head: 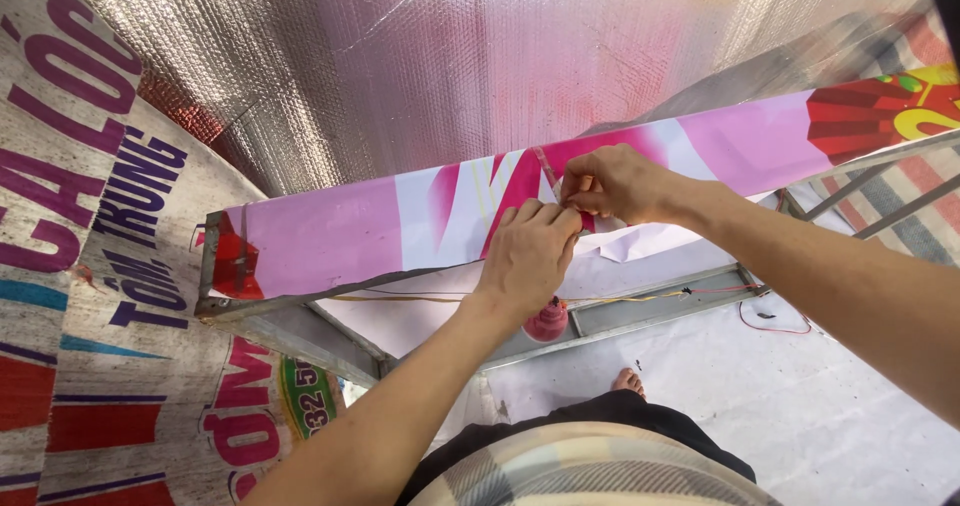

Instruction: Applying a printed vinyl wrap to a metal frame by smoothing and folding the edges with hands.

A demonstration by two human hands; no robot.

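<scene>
A printed banner (90, 266) with purple and red lettering covers the floor at far left. Next, a pink-and-white printed sheet (400, 221) stretches along a grey metal frame (300, 331) (silver foil sheeting (450, 56) behind). The left hand (527, 256) presses curled fingers on it; the right hand (612, 183) pinches its top edge. A pink bottle (547, 321) stands below.

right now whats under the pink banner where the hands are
A grey metal frame shows below the pink banner, with thin wires along it. The left hand and right hand cover the banner's edge there.
</scene>
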